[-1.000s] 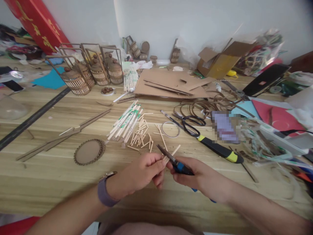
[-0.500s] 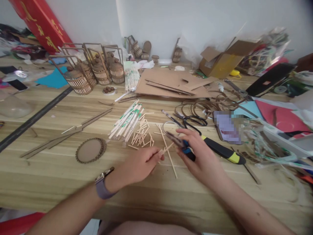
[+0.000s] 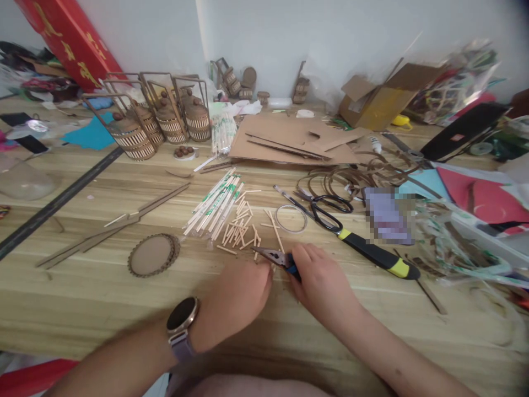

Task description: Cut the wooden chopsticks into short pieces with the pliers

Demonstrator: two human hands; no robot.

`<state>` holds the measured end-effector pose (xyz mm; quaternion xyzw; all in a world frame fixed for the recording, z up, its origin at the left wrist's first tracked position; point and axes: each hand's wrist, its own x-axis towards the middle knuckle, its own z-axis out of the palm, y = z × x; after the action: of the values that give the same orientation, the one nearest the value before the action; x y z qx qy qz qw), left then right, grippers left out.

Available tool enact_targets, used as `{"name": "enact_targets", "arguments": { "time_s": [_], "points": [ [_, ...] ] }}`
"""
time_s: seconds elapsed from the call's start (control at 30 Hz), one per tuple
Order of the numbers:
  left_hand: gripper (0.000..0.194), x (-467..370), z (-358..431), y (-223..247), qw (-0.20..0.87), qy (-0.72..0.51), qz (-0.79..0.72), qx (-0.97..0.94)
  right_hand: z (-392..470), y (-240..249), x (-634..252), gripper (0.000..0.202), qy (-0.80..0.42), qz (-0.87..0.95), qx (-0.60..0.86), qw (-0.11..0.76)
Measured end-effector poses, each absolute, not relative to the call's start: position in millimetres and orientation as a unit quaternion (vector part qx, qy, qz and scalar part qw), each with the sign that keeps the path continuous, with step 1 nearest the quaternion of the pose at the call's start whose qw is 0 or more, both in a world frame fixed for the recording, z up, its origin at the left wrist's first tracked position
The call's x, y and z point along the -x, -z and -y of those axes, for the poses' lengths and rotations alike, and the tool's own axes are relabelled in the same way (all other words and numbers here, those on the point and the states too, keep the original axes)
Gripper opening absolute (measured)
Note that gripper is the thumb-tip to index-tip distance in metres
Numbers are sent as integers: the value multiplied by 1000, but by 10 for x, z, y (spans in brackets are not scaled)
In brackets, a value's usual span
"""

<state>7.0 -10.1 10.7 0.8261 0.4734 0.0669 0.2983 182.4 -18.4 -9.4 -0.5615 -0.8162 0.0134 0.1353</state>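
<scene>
My right hand (image 3: 326, 281) grips pliers (image 3: 275, 256) with blue-and-black handles, their pointed metal jaws lying across the fingertips of my left hand (image 3: 235, 292). The left fingers are pinched together on a thin wooden stick, now almost wholly hidden by hand and jaws. Just beyond lies a loose pile of short cut sticks (image 3: 236, 234). A longer bare stick (image 3: 278, 229) rests to the right of the pile. Paper-wrapped chopsticks (image 3: 217, 201) lie bundled behind it.
Scissors (image 3: 326, 212), a metal ring (image 3: 306, 220) and a black-and-yellow-handled tool (image 3: 376, 256) lie right. Cardboard discs with a ridged edge (image 3: 151, 256) sit left. Small slatted baskets with tall handles (image 3: 167, 124) stand behind, beside a cardboard sheet (image 3: 285, 129). A phone (image 3: 386, 215) lies right.
The pliers have swung left and down, from beside the stick to across my left fingertips. My left wrist has turned, showing the watch face. The ring is now uncovered.
</scene>
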Motion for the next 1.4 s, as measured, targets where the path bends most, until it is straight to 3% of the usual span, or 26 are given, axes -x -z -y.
{"name": "enact_targets", "arguments": {
  "time_s": [0.1,0.27,0.47,0.73,1.17,1.3,1.4],
  "points": [
    [35,-57,76,-145,292,-49,-498,-815,138,73,-1855,6,-65,800,575,159],
    [39,19,-60,-161,542,-150,-440,-700,31,-95,-2050,17,-250,740,567,263],
    [28,-61,-57,10,692,-215,-438,-532,111,-138,-1935,3,-274,797,493,213],
    [41,-72,-33,-2,744,-209,-407,-487,105,-52,-1857,23,-269,715,583,276],
    [41,-62,-39,20,754,-217,-409,-466,157,26,-1804,25,-340,670,569,334],
    [38,-45,-55,-3,705,-233,-422,-520,79,-11,-1872,22,-243,698,615,274],
    [35,-19,-78,-33,654,-227,-446,-568,41,-12,-1884,37,-179,718,648,181]
  ]
}}
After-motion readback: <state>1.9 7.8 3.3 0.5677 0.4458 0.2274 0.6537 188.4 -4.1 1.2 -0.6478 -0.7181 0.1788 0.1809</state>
